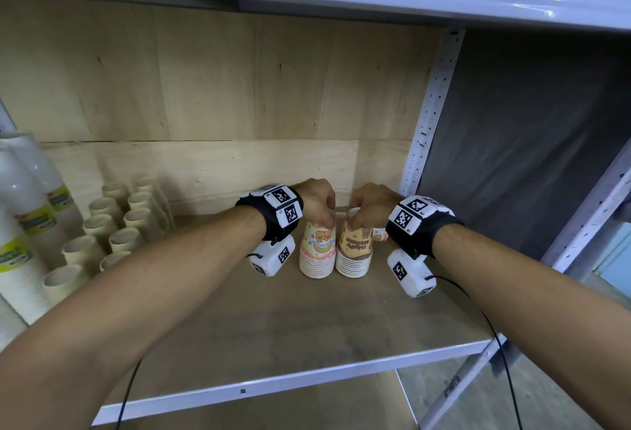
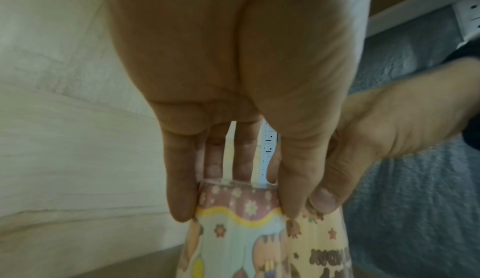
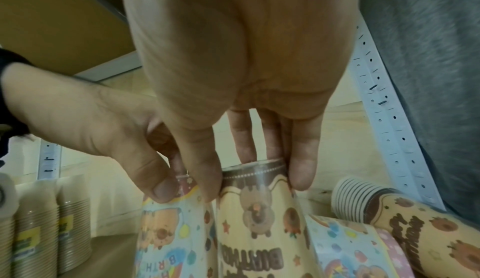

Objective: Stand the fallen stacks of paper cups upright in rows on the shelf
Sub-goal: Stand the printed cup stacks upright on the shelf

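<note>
We pinch the tops of two upright cup stacks side by side on the shelf [image 1: 307, 337], left hand [image 1: 316, 199] on the pink stack [image 1: 317, 252], right hand [image 1: 370, 202] on the brown stack [image 1: 354, 250]; next, probably, we let go and lift the fallen stacks [image 3: 389, 220] lying just right.

place: shop stockroom | evidence: metal shelving [image 1: 431, 112], sleeved cup stacks [image 1: 112, 224]

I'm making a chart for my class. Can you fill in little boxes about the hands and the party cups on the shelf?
left hand: grips top of pink cup stack
right hand: grips top of brown cup stack
the two stacks: upright, rims down, side by side
fallen stacks: two lying behind, at right
plain cup stacks: rows at left
shelf: wooden board
</note>
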